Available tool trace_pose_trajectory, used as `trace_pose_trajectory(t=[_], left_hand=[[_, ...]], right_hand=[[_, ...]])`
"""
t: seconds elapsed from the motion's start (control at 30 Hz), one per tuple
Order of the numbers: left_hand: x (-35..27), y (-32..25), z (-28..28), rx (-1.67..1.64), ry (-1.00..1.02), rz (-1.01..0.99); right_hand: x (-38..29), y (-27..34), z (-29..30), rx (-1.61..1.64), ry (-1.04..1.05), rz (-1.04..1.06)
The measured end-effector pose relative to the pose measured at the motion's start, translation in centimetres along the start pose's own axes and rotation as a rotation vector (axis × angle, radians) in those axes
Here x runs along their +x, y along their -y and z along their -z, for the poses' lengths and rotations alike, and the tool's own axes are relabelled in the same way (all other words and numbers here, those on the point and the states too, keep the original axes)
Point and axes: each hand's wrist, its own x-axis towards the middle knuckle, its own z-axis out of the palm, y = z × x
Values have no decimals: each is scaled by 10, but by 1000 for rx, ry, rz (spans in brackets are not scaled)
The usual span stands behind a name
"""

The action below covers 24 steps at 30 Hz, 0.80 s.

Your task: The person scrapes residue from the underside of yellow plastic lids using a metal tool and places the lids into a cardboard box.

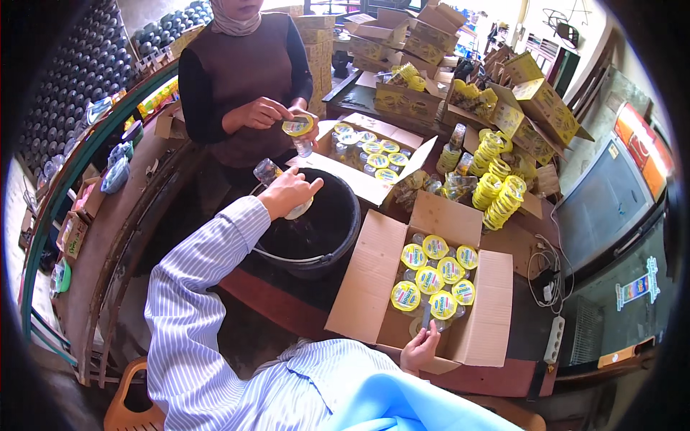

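Observation:
Over the black bucket (345, 237), my left hand (291, 194) grips a clear plastic cup (266, 171). The cup is tipped, its base up and its yellow-edged lid end down toward the bucket's mouth. My fingers hide the cup's middle. Low at the near end of an open cardboard box (366, 285), my right hand (420, 347) holds a thin grey blade (426, 315), which points up toward the cups. Several clear cups with yellow printed lids (429, 280) stand in that box.
Across the bucket, a co-worker (245, 81) holds a lidded cup (297, 126) and a blade. Another box of lidded cups (377, 153) stands beyond. To the right are stacked yellow lid rings (504, 199), a white cable (547, 264) and a power strip (554, 339).

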Motion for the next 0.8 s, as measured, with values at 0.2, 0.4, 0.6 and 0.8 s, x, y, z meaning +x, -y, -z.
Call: trace_pose_trajectory(t=[0.2,0.4,0.6,0.8], left_hand=[[3,8,14,89,122,-65],[12,10,10,139,180,-33],[13,4,20,158,163,-4],[10,-7,13,-115,418,235]], right_hand=[[-2,-2,-3,12,30,-45],[0,-1,-3,-13,38,-66],[0,0,0,6,70,-99],[-1,-5,-3,10,53,-74]])
